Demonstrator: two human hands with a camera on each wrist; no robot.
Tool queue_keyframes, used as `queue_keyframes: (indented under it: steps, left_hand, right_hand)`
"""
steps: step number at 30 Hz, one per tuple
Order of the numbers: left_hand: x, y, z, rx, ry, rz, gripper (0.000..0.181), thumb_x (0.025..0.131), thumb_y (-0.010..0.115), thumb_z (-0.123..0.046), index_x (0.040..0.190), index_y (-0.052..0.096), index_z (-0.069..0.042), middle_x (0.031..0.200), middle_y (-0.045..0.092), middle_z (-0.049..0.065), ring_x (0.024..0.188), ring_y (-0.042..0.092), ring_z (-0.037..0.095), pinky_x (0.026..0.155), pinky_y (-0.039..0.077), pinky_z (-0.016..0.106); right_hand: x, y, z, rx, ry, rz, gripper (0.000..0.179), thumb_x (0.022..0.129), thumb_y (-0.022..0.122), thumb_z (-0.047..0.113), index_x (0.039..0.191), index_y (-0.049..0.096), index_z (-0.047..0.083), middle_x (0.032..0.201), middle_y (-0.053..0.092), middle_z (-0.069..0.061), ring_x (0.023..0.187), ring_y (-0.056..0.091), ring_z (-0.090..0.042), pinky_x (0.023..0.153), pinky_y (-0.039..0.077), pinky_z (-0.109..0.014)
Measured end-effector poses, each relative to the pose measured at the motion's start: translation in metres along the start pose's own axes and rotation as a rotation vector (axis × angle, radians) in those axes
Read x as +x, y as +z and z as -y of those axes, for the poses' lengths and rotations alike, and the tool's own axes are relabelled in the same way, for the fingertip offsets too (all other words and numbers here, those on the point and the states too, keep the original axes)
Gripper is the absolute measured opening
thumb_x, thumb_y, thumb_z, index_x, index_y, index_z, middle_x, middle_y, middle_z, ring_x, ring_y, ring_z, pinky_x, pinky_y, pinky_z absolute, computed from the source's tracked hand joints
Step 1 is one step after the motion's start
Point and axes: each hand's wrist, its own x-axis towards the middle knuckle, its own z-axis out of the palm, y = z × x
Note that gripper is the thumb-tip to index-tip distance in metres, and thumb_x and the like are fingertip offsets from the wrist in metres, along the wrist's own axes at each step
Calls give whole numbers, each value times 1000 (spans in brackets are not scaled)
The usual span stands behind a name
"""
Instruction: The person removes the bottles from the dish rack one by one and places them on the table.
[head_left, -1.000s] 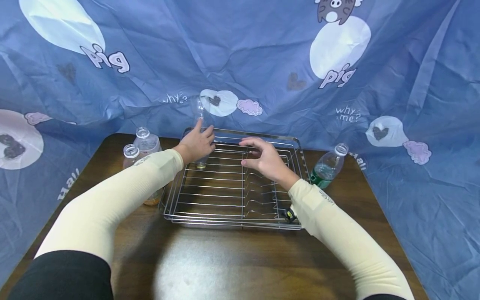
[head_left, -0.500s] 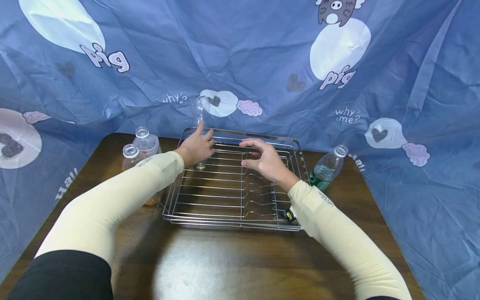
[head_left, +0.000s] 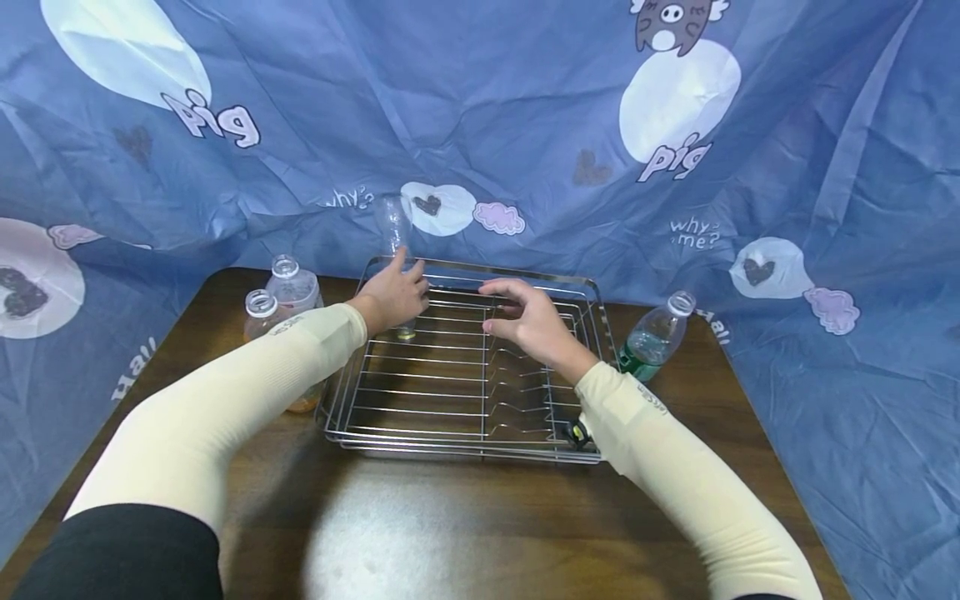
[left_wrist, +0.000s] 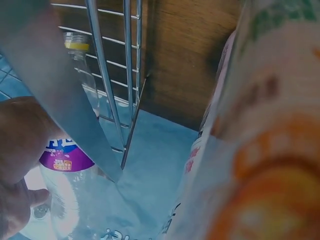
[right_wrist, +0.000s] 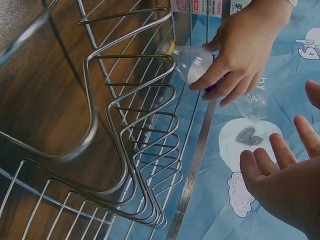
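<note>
My left hand (head_left: pixel 393 296) grips a clear plastic bottle (head_left: pixel 393 227) around its purple label. The bottle is turned neck down, and its yellow-ringed neck (right_wrist: pixel 171 48) sits at the wire dish rack (head_left: pixel 450 444), inside the back left corner in the head view. Whether the neck touches the wires is unclear. Over the right half of the rack, my right hand (head_left: pixel 528 321) hovers palm inward with loosely bent fingers, holding nothing. Wavy plate dividers (right_wrist: pixel 172 120) stand below it.
Two open bottles (head_left: pixel 294 287) stand left of the rack, one with an orange print (left_wrist: pixel 270 195). A green-labelled bottle (head_left: pixel 651 333) stands to the right. A blue printed cloth (head_left: pixel 525 100) hangs behind the wooden table (head_left: pixel 480 525). A small black-and-yellow object (head_left: pixel 577 431) is near my right sleeve.
The bottle in my left hand has tilted slightly, its base leaning left and its neck shifting a little right. My right hand stays about where it was.
</note>
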Motion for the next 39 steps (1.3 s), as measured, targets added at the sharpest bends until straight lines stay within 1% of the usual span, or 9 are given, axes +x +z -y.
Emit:
queue_keyframes:
  steps: [3, 10, 14, 17, 21, 25, 32, 35, 39]
  left_hand:
    - [-2, -1, 0, -15, 2, -17, 42, 92, 72, -17, 132, 66, -26, 140, 59, 4, 141, 38, 36, 112, 28, 65]
    - [-7, -9, 1, -12, 22, -1, 52, 89, 78, -23, 138, 59, -20, 142, 55, 9, 141, 38, 37, 112, 31, 64]
    - [-10, -12, 2, 7, 26, -2, 49, 92, 75, -26, 138, 57, -20, 141, 54, 10, 139, 38, 38, 111, 32, 65]
    - [-12, -14, 3, -2, 23, -17, 52, 91, 76, -29, 138, 56, -20, 140, 54, 10, 138, 39, 38, 110, 33, 63]
    - [-15, -18, 4, -29, 10, -56, 57, 89, 78, -29, 140, 54, -19, 140, 54, 11, 137, 40, 37, 110, 35, 60]
    - [-18, -27, 7, -57, -5, -101, 56, 92, 75, -21, 143, 52, -18, 143, 52, 12, 139, 39, 38, 111, 37, 59]
    - [-22, -33, 8, -89, -10, -141, 54, 94, 71, -14, 144, 51, -18, 143, 52, 14, 138, 40, 38, 110, 39, 59]
    - [-26, -34, 7, -124, -13, -188, 52, 93, 71, -11, 141, 51, -15, 142, 51, 15, 138, 41, 39, 109, 39, 58]
    - [-31, -38, 6, -132, -15, -279, 46, 94, 70, -10, 137, 51, -13, 141, 52, 16, 136, 43, 38, 108, 41, 57]
  right_hand:
    - [0, 1, 1, -1, 4, -2, 46, 82, 76, 0, 127, 65, 0, 139, 58, -13, 131, 51, -27, 108, 45, -43]
    - [1, 2, 4, 7, -3, -5, 48, 82, 76, -2, 128, 64, -2, 138, 59, -16, 129, 53, -33, 108, 45, -49]
    - [1, 2, 5, 9, 6, -8, 47, 82, 76, -2, 128, 64, -1, 137, 59, -14, 127, 54, -30, 108, 44, -51]
    - [1, 3, 6, 5, 8, -9, 47, 82, 75, -2, 128, 64, -1, 136, 60, -14, 127, 55, -29, 107, 45, -50]
    - [2, 4, 7, 13, 4, -20, 46, 85, 73, -2, 129, 62, -3, 136, 59, -16, 128, 54, -31, 107, 45, -49]
    - [2, 5, 8, 45, 6, -38, 42, 89, 70, -2, 130, 61, -5, 136, 58, -19, 130, 52, -34, 107, 45, -52]
    - [1, 7, 9, 48, 10, -50, 38, 92, 68, -1, 129, 60, -7, 136, 58, -20, 131, 51, -35, 107, 45, -52]
    - [2, 8, 8, 45, 10, -50, 37, 93, 67, 1, 129, 60, -7, 135, 58, -19, 132, 50, -36, 107, 45, -53]
    - [3, 9, 8, 30, 27, -61, 35, 96, 66, 6, 129, 61, -2, 135, 59, -15, 129, 52, -31, 106, 47, -45]
